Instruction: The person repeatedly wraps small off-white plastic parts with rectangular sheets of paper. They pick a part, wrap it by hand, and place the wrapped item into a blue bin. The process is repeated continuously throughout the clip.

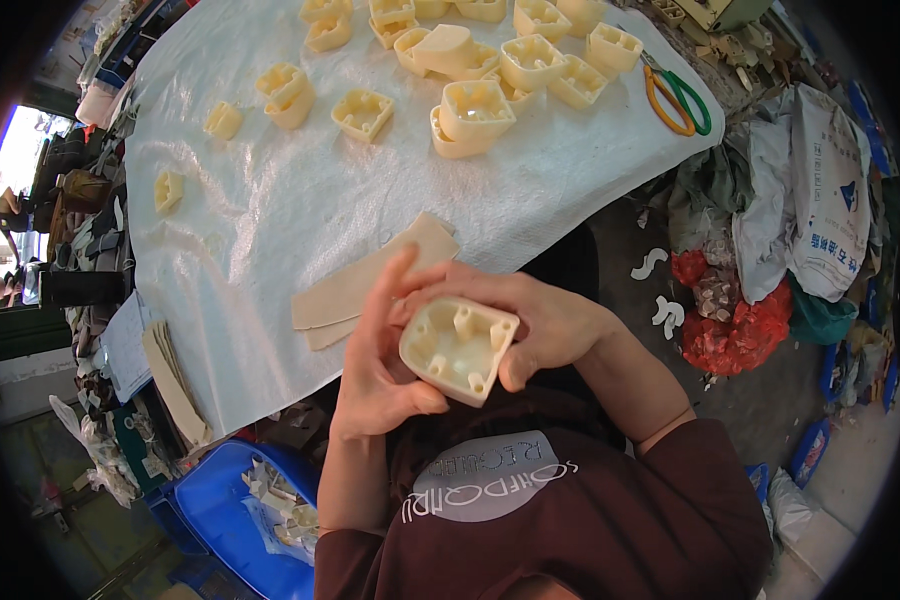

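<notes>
In front of my chest I hold a cream plastic housing [460, 352], its hollow side with screw posts facing up. My left hand [375, 365] is closed on its left side, thumb along the lower edge. Around the far and right sides wraps my right hand [550, 320], its thumb pressing the right corner. Fingers behind the housing are partly hidden. Just beyond my hands, flat tan strips [355, 290] lie overlapped on the white table cover [240, 240].
Several similar cream housings [475, 110], some stacked, cover the table's far side. Scissors [675, 98] with orange and green handles lie at the right edge. More tan strips [175, 380] rest at the left edge. A blue bin [210, 500] stands lower left; red bags [735, 335] lie on the floor at right.
</notes>
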Tool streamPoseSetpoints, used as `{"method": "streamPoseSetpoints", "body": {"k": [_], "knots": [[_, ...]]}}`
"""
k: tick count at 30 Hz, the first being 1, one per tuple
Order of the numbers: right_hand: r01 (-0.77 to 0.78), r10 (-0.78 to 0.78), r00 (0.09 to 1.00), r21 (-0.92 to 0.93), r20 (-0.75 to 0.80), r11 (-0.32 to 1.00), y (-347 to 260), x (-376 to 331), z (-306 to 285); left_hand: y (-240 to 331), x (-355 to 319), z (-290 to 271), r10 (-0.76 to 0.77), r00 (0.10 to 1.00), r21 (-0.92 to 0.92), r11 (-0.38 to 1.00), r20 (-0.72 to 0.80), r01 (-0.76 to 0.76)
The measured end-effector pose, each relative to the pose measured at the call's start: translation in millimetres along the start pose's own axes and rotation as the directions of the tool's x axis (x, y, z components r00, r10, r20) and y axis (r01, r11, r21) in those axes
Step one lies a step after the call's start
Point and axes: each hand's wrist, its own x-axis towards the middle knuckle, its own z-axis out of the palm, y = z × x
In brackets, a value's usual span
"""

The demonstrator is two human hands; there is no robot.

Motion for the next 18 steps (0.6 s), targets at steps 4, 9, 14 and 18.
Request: {"method": "streamPoseSetpoints", "body": {"k": [4,9,14,18], "knots": [[0.126,-0.109,0.97,0.065,-0.219,0.99,-4,3,15,-12,1,16,0.19,0.973,0.206,0.965,-0.128,-0.161],[0.151,-0.165,0.906,-0.068,-0.39,0.986,10,6,32,-23,1,11,0.386,0.922,0.589,0.751,-0.025,-0.299],[0.141,-0.152,0.928,-0.056,-0.339,0.988,14,11,29,-19,1,23,0.252,0.896,0.235,0.956,-0.366,-0.173],[0.181,-0.346,0.889,-0.464,-0.299,0.867,21,11,29,-15,6,30,0.123,0.912,-0.107,0.978,-0.391,-0.178]]}}
